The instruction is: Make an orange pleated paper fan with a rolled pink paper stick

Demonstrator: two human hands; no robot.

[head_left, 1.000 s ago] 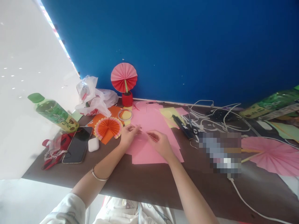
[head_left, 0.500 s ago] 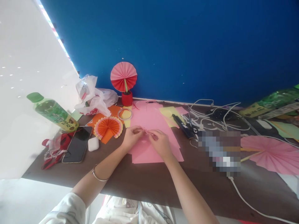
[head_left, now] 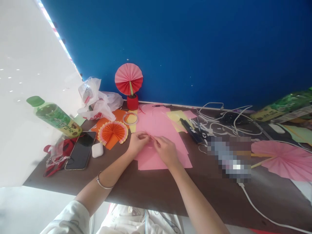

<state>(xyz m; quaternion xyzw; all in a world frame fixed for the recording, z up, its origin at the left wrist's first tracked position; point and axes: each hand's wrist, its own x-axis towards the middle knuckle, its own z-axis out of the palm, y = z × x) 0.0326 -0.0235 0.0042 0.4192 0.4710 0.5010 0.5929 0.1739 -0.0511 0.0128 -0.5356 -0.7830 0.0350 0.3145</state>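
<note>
My left hand (head_left: 138,142) and my right hand (head_left: 166,148) meet over the pink paper sheets (head_left: 156,162), fingertips pinched together. Between them is a thin pink strip (head_left: 149,134), mostly hidden by the fingers; whether it is paper or string I cannot tell. Left of my left hand lies an orange pleated paper fan (head_left: 113,134) with a yellow and pink scalloped edge. Beyond the hands, a round pink and red paper fan (head_left: 129,79) stands upright in a small red pot (head_left: 132,102).
To the left are a green-capped bottle (head_left: 55,117), a phone (head_left: 81,151), a white earbud case (head_left: 97,150) and a plastic bag (head_left: 99,104). Tape ring (head_left: 130,118) lies behind. At right are a black pen-like tool (head_left: 191,131), white cables (head_left: 219,126) and a pink pleated fan (head_left: 285,161).
The fingers of both hands have shifted slightly around the pink strip, and my right hand is turned a little. Everything else stays in place.
</note>
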